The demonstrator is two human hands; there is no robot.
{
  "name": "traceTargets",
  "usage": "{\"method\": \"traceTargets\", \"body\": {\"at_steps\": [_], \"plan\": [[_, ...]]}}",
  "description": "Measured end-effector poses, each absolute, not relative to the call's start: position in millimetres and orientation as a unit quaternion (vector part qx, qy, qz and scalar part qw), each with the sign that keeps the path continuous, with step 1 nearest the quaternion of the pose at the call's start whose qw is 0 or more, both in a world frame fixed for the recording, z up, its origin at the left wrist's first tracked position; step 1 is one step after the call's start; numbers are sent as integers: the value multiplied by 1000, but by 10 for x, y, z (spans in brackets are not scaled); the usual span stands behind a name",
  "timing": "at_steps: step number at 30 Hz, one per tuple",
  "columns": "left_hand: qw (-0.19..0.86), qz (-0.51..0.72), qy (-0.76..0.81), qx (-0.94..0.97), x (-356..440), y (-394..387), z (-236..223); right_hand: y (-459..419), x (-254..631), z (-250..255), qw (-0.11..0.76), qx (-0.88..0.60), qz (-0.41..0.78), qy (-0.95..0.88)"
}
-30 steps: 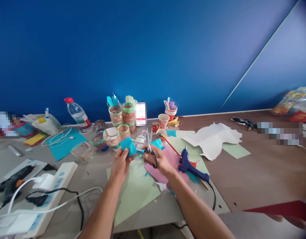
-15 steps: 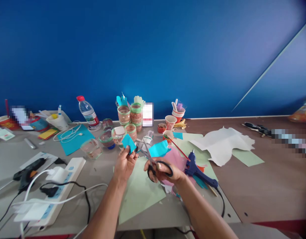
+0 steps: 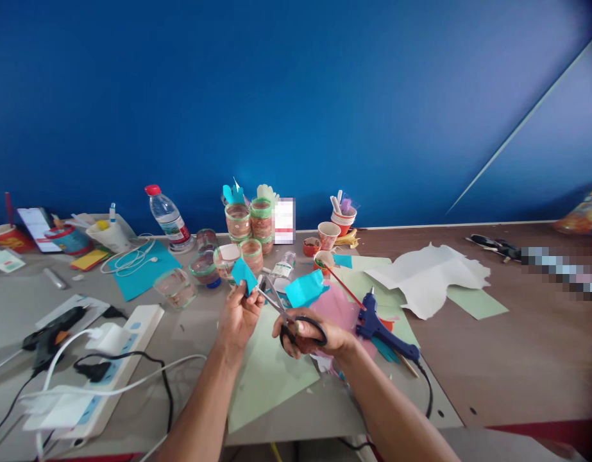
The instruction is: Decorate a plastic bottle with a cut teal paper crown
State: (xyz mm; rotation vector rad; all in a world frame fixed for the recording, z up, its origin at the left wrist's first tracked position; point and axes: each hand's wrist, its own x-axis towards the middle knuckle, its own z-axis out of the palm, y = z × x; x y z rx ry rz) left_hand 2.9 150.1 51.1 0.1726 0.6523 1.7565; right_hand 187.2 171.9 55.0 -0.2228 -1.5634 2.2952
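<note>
Between the thumb and fingers of my left hand [image 3: 240,314] is a small piece of blue paper [image 3: 244,274], held upright and tilted. My right hand [image 3: 310,333] grips black-handled scissors [image 3: 276,296], their blades parted and pointing up and left toward the paper's lower right edge. I cannot tell whether a blade touches the paper. A larger blue paper piece [image 3: 305,290] lies just beyond my right hand. Under both hands a pale green sheet [image 3: 271,378] lies on the table, and pink paper [image 3: 338,308] sits to the right.
A blue glue gun [image 3: 385,330] lies right of my right hand. Stacked cut cups [image 3: 238,221] and a water bottle [image 3: 167,215] stand behind. At left are a power strip [image 3: 117,378] with cables and a black glue gun [image 3: 52,333]. Torn white paper [image 3: 428,276] lies at right.
The scissors and my right hand have shifted slightly left and down, and the blades now stand closer to the blue piece. My left hand still holds the paper.
</note>
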Motion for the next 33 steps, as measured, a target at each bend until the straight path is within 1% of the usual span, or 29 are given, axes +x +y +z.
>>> {"method": "traceTargets", "body": {"at_steps": [10, 18, 26, 33], "plan": [[587, 755, 282, 80, 75, 1491, 541, 1710, 1854, 535, 194, -88, 802, -558], [585, 732, 321, 135, 145, 1458, 540, 1693, 1807, 498, 239, -88, 797, -547], [605, 700, 344, 163, 231, 1416, 609, 1665, 1725, 465, 280, -77, 764, -577], [610, 688, 354, 169, 274, 1424, 571, 1648, 1707, 456, 313, -82, 751, -576]]}}
